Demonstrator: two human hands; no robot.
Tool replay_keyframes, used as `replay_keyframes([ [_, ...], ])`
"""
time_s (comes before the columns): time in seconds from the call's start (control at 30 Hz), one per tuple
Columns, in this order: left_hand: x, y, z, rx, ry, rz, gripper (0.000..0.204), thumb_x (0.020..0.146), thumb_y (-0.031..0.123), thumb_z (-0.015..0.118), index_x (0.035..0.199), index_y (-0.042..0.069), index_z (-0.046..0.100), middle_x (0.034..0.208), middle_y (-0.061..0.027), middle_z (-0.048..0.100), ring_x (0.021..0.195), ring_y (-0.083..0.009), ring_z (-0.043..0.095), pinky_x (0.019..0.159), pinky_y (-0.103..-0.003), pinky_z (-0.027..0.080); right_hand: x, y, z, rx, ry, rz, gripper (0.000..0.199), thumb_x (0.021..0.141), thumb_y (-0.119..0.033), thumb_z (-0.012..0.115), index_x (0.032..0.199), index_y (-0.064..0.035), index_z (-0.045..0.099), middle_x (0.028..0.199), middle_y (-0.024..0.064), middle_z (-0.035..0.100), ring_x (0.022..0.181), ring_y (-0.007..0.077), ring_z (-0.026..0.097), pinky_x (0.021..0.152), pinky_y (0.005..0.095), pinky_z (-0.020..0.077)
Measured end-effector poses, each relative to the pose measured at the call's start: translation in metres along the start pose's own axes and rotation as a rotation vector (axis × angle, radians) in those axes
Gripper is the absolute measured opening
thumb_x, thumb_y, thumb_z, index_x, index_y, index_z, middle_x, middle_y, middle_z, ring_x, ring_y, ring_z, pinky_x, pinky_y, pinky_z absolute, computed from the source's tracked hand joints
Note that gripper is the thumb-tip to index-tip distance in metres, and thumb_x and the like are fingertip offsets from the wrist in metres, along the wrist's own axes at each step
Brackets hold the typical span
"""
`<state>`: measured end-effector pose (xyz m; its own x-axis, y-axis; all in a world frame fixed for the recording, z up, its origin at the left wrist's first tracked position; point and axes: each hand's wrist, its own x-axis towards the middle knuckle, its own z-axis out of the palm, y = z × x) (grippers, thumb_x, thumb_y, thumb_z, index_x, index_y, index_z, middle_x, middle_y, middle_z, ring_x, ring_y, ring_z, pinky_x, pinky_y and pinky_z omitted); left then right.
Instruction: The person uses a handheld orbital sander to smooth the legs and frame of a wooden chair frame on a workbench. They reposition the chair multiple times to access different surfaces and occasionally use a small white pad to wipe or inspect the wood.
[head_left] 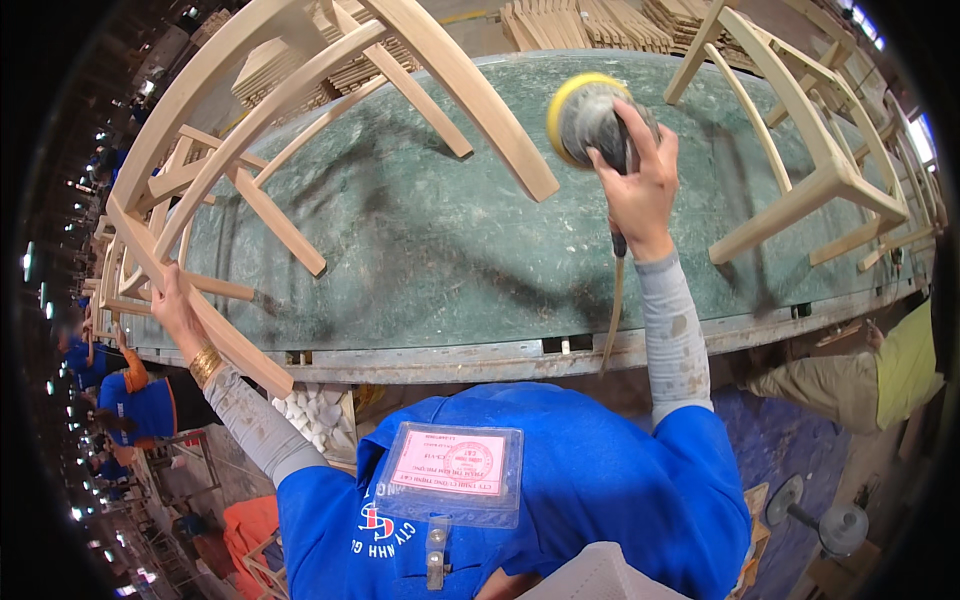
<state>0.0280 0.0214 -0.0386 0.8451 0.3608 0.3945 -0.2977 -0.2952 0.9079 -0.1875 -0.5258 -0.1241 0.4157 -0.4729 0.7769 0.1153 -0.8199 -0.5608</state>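
Note:
In my right hand (645, 190) is a round handheld sander (592, 125) with a yellow pad edge, raised above the green tabletop. Its pad faces away to the left and touches no wood. A hose (614, 315) hangs from the sander's lower end past the table's near edge. My left hand (177, 308) is closed around a bare wooden chair frame (230, 335) at the left of the table. That frame is tilted, with its curved rails and legs reaching up and over the tabletop. The fingers of my left hand are partly hidden by the wood.
The long green worktable (430, 280) has a worn grey near edge. More wooden chair frames (820, 170) stand on its right side. Stacked wooden parts (590, 25) lie beyond the far edge. A co-worker in yellow-green (905, 350) is at right, another in blue (140, 405) at left.

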Motion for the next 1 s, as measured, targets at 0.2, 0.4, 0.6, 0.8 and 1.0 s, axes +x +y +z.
replay_keyframes([
  [0.2, -0.006, 0.004, 0.005, 0.028, 0.014, 0.071, 0.031, 0.082, 0.015, 0.065, 0.106, -0.004, 0.060, 0.091, -0.0024, 0.059, 0.080, -0.0111, 0.055, 0.070, -0.026, 0.043, -0.019, -0.023, -0.007, 0.001, -0.161, 0.004, 0.063, 0.062, -0.007, 0.075, 0.118, -0.0296, 0.058, 0.112, 0.0190, 0.049, 0.083, 0.0343, 0.061, 0.071, 0.0389, 0.0524],
  [0.4, -0.012, 0.011, 0.004, -0.006, -0.006, 0.075, 0.029, 0.082, 0.015, 0.064, 0.103, -0.005, 0.061, 0.091, -0.0029, 0.060, 0.079, -0.0104, 0.054, 0.071, -0.026, 0.043, 0.009, -0.062, 0.025, 0.055, -0.291, -0.079, 0.069, 0.062, -0.003, 0.070, 0.122, -0.0327, 0.054, 0.109, 0.0168, 0.047, 0.080, 0.0346, 0.062, 0.069, 0.0393, 0.0534],
  [0.6, -0.029, 0.020, 0.011, -0.027, 0.005, 0.074, 0.024, 0.081, 0.012, 0.064, 0.099, -0.004, 0.062, 0.089, -0.0022, 0.060, 0.078, -0.0094, 0.054, 0.069, -0.025, 0.043, -0.015, -0.064, 0.009, -0.003, -0.353, -0.075, 0.066, 0.062, -0.001, 0.067, 0.120, -0.0316, 0.056, 0.110, 0.0160, 0.046, 0.083, 0.0345, 0.061, 0.068, 0.0402, 0.0528],
  [0.8, -0.040, 0.027, 0.011, -0.033, 0.024, 0.111, 0.021, 0.080, 0.009, 0.064, 0.098, -0.003, 0.062, 0.089, -0.0021, 0.061, 0.076, -0.0087, 0.054, 0.067, -0.024, 0.043, -0.034, -0.050, -0.031, 0.008, -0.414, 0.100, 0.065, 0.061, -0.004, 0.073, 0.120, -0.0254, 0.057, 0.109, 0.0191, 0.051, 0.094, 0.0360, 0.058, 0.076, 0.0398, 0.0505],
  [1.0, -0.054, 0.027, 0.015, -0.030, 0.055, 0.126, 0.022, 0.081, 0.010, 0.063, 0.099, -0.003, 0.062, 0.088, -0.0022, 0.062, 0.077, -0.0089, 0.056, 0.069, -0.024, 0.044, 0.052, -0.076, 0.020, 0.047, -0.284, -0.186, 0.064, 0.066, -0.008, 0.070, 0.123, -0.0309, 0.053, 0.109, 0.0190, 0.048, 0.076, 0.0365, 0.061, 0.067, 0.0419, 0.0513],
])
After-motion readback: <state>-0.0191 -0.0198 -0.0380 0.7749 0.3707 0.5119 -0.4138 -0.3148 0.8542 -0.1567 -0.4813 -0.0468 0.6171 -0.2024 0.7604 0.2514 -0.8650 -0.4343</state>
